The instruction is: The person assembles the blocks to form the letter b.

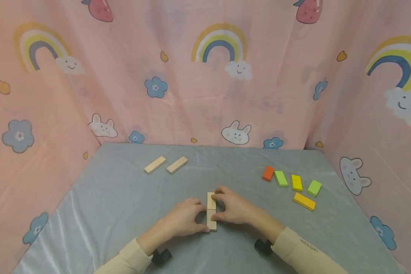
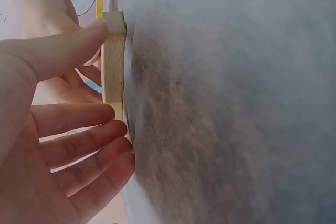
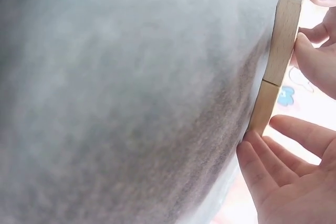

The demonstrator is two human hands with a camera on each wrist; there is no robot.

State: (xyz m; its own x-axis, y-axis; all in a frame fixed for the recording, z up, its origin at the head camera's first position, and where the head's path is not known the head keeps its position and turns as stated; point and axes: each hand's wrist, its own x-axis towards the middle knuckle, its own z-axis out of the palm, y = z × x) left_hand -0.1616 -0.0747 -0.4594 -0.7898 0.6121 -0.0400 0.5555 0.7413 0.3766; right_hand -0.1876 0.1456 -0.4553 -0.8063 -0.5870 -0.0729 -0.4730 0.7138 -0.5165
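Note:
Two plain wooden blocks lie end to end in a line on the grey cloth, the far block [image 1: 211,204] meeting the near block [image 1: 210,224]. From the left side, my left hand [image 1: 186,217] holds the near block, thumb [image 2: 97,31] at its near corner and index fingertip beside the joint. My right hand [image 1: 235,207] grips the pair from the right. Its thumb rests against the near block's right side, and its fingers [image 3: 260,169] reach round the far block. The other fingers of my left hand spread along the cloth in the left wrist view.
Two more wooden blocks, one [image 1: 155,165] and another [image 1: 177,165], lie at the back left. To the right are a red block [image 1: 268,173], two green blocks [image 1: 281,179], a yellow block [image 1: 296,183] and a longer orange-yellow block [image 1: 304,201]. A pink patterned curtain [image 1: 191,106] surrounds the table.

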